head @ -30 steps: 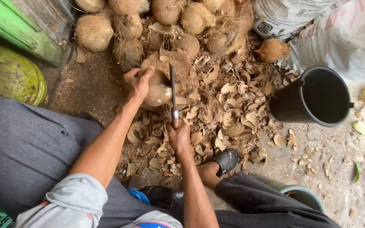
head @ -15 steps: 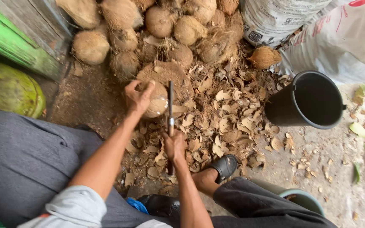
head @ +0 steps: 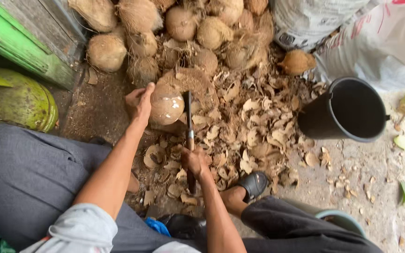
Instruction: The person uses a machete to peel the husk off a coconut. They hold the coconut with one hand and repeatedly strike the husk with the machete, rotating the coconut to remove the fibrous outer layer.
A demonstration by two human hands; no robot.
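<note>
A: How is the knife oriented?

B: Its long axis is seen running almost straight away from the person, the dark blade pointed toward the heap of husked coconuts at the wall. The handle end is clamped in the right hand, whose fingers are closed around it.

A: And where is the coconut found?

B: It is rested on the ground among the brown husk chips, just left of the blade, which is laid against or just beside its right flank; contact cannot be told for certain. The left hand is pressed against the coconut's left side, fingers curled over its top.

A: So the hands are kept apart?

B: Yes. The coconut is held farther from the body, the knife handle nearer, with the blade spanning the gap between them.

A: What else is seen nearby?

B: A black bucket is stood to the right, well apart, and a sandalled foot is planted just right of the right forearm.
</note>
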